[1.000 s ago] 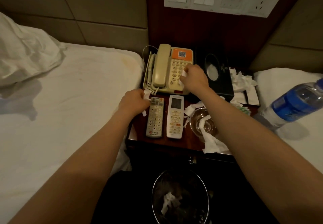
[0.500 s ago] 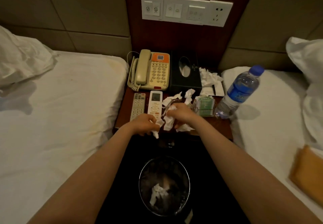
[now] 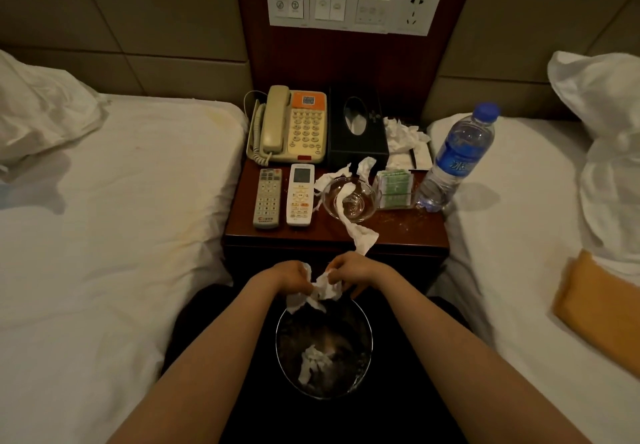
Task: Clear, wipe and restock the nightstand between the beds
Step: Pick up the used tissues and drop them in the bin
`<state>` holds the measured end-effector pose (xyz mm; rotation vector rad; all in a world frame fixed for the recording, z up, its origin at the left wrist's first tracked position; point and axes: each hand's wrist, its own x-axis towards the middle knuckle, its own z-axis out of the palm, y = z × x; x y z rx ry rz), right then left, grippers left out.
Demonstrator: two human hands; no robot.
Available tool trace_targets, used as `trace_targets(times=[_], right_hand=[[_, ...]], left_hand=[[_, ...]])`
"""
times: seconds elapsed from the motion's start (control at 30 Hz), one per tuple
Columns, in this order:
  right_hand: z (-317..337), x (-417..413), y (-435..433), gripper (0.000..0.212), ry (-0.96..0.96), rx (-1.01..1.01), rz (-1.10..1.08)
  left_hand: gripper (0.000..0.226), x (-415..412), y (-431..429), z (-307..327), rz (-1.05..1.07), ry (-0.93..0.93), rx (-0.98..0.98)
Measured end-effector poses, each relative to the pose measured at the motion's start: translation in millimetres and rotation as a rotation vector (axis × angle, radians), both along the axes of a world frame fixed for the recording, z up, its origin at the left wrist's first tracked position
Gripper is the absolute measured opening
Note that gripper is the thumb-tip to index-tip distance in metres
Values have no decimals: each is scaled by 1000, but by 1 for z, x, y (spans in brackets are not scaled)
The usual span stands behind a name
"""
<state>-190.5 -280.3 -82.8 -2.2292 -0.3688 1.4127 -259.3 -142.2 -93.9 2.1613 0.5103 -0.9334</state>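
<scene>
Two-handed: holds tissue wad (image 3: 322, 292) w/ left hand (image 3: 292, 275) & right hand (image 3: 350, 270), fingers curled round it, over bin (image 3: 370, 339) far rim, below nightstand (image 3: 398, 234) front edge. Bring over bin centre, then let go; check no scraps cling.

On the dark wooden nightstand (image 3: 398, 232), a beige corded telephone (image 3: 291, 125) sits back left, a black tissue box (image 3: 356, 147) right of it. Before them lie, left to right, a grey plastic remote (image 3: 267, 198), a white plastic remote (image 3: 300, 194) and a clear glass dish (image 3: 371, 194).
</scene>
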Motion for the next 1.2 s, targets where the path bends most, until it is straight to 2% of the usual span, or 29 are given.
trace_targets(times=[0.1, 0.27, 0.33, 0.4, 0.47, 0.53, 0.6, 0.63, 0.77, 0.83, 0.9, 0.97, 1.07, 1.2], right_hand=[[4, 4, -2, 30, -45, -11, 37], [31, 17, -1, 26, 54, 250, -130], [45, 26, 3, 16, 23, 354, -202], [52, 35, 9, 9, -109, 415, -286], [48, 45, 13, 4, -406, 353, -297], [39, 51, 13, 33, -650, 200, -191], [31, 51, 13, 56, -657, 100, -104], [27, 50, 13, 58, -638, 82, -82], [19, 52, 4, 30, -703, 144, -166], [24, 56, -5, 22, -647, 222, -250], [29, 58, -20, 13, -490, 300, -349], [26, 59, -32, 17, -326, 318, -385], [13, 53, -46, 30, -204, 192, -222], [-1, 45, -48, 29, -123, 112, -115]], left_hand=[[34, 4, 6, -2, 90, -107, 51], [16, 25, 15, 8, 187, -317, 80], [13, 35, 15, 19, 187, -392, 56], [15, 47, 15, 29, 187, -451, 80], [19, 60, 14, 38, 200, -506, 107], [20, 70, 11, 46, 211, -560, 122], [25, 82, 9, 51, 217, -600, 126], [30, 90, 8, 51, 237, -613, 108], [47, 119, 3, 46, 519, -550, -160], [53, 131, -1, 41, 528, -495, -203], [56, 142, -4, 36, 506, -455, -194], [57, 151, -6, 32, 488, -418, -180], [60, 159, -9, 34, 503, -374, -148], [56, 166, -7, 36, 575, -382, -238]])
